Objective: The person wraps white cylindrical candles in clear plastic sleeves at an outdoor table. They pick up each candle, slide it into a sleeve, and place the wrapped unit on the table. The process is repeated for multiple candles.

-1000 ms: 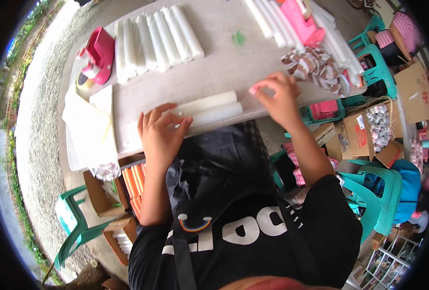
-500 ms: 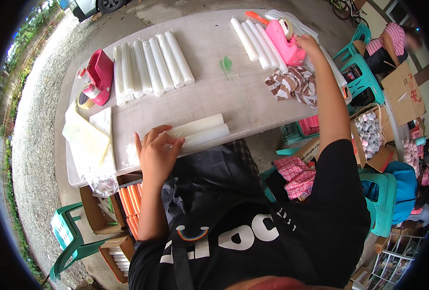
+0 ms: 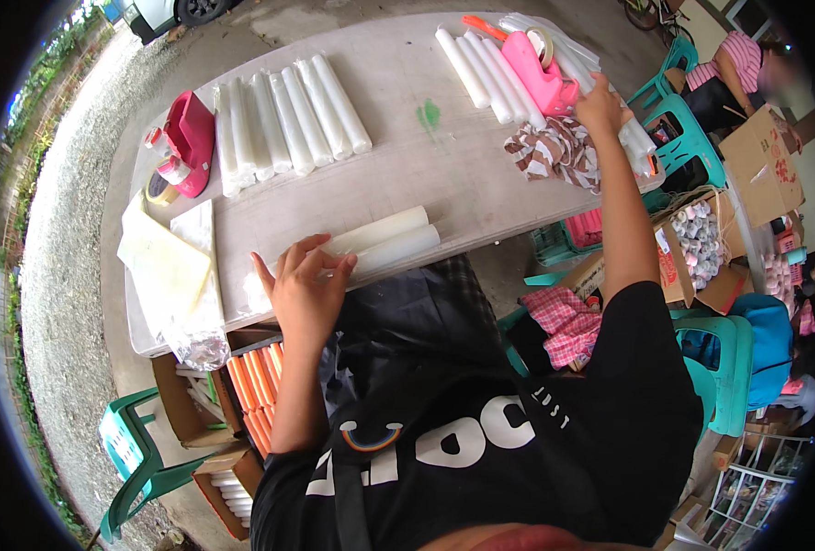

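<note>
Two white candles (image 3: 394, 235) in clear plastic lie side by side at the table's near edge. My left hand (image 3: 308, 275) is bent over their left ends, thumb and fingers closed on the wrapped ends. At the far right, my right hand (image 3: 600, 108) is beside the cutting end of a pink tape dispenser (image 3: 529, 69) holding a roll of tape (image 3: 541, 44). Its fingers are pinched together; whatever is between them is too small to make out. A brown-and-white patterned cloth (image 3: 554, 151) lies crumpled just left of my right wrist.
Wrapped white candles (image 3: 288, 115) lie in a row at the far left, with more white candles (image 3: 481, 78) near the dispenser. A darker pink dispenser (image 3: 187, 138) and plastic bags (image 3: 173, 266) occupy the left side. Boxes of orange candles (image 3: 259, 386) stand below the table. A person (image 3: 738, 69) sits at right.
My right hand has drawn off the pink dispenser's end, slightly toward me and to the right. My left hand stays on the two candles.
</note>
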A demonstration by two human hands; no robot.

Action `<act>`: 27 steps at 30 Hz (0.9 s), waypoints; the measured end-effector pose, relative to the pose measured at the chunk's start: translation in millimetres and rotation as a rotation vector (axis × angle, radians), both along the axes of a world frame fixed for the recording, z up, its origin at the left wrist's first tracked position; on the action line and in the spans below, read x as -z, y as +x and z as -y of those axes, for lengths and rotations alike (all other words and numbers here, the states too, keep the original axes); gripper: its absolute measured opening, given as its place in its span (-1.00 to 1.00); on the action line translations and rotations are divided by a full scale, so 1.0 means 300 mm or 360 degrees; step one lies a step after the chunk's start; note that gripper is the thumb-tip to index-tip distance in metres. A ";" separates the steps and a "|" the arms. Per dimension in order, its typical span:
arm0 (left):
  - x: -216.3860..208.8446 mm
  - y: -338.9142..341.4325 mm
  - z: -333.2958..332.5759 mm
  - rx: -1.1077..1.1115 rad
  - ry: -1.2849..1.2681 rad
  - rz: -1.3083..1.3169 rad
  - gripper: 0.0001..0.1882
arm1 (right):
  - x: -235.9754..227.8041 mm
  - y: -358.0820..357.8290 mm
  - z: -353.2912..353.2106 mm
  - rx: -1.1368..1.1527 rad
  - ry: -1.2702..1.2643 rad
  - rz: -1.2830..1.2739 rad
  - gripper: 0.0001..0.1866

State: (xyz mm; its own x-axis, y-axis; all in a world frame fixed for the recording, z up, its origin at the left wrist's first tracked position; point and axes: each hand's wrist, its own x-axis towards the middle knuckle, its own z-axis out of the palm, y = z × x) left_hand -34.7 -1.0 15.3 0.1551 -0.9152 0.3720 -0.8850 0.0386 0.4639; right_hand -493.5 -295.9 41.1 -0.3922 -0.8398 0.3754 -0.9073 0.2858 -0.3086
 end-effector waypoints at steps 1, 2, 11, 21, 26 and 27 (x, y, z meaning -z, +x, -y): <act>0.009 -0.004 -0.003 -0.0011 -0.0066 0.0022 -0.79 | -0.028 0.014 0.006 0.0051 -0.0004 -0.0210 -0.43; 0.019 -0.008 -0.018 -0.0026 -0.0130 0.0045 -0.79 | -0.046 0.030 0.004 -0.0005 -0.0121 -0.0170 -0.48; 0.049 -0.076 0.033 -0.0108 -0.0324 0.0072 -0.79 | 0.026 -0.124 0.372 -0.0161 0.0277 0.0466 -0.54; 0.041 -0.090 0.046 -0.0162 -0.0309 0.0092 -0.79 | -0.029 0.005 0.039 -0.0176 0.0039 0.0171 -0.73; 0.041 -0.116 0.062 -0.0147 -0.0248 0.0080 -0.80 | -0.054 0.064 -0.038 0.0044 -0.0011 -0.0537 -0.78; 0.037 -0.115 0.066 -0.0149 -0.0252 0.0082 -0.80 | -0.071 0.069 -0.045 0.0065 -0.0044 -0.0700 -0.79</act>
State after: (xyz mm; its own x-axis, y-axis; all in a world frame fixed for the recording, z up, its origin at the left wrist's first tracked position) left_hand -69.2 -20.9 4.4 0.2140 -0.8271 0.5197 -0.9105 0.0238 0.4128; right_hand -472.7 -282.3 62.2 -0.2226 -0.8141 0.5364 -0.9422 0.3210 0.0962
